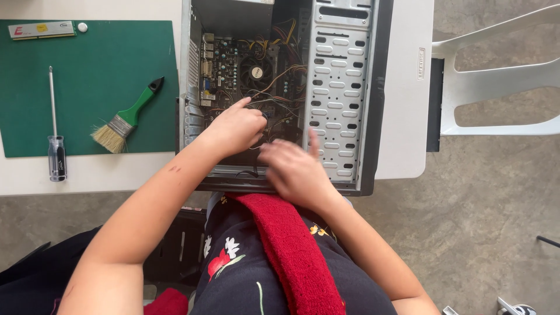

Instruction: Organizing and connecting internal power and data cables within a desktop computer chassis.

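Computer case [341, 87]: open, lying on its side on the white bench [402, 116], centre of frame.

Near: red towel [291, 256] across the lap.

Right hand [297, 169]: motion-blurred at the case's lower edge, one finger raised; whether its fingers hold anything cannot be told.

Left hand [233, 125]: inside the case, fingers curled narrow among the wires [280, 79] over the motherboard [233, 70]; hold unclear. Best to steady the case and work the fingers gently, clear of the fan [256, 72].

Left of frame: green mat [87, 70] with brush [125, 119], screwdriver [55, 131]; memory stick [41, 29] upper left.

Far right: white chair [496, 87].
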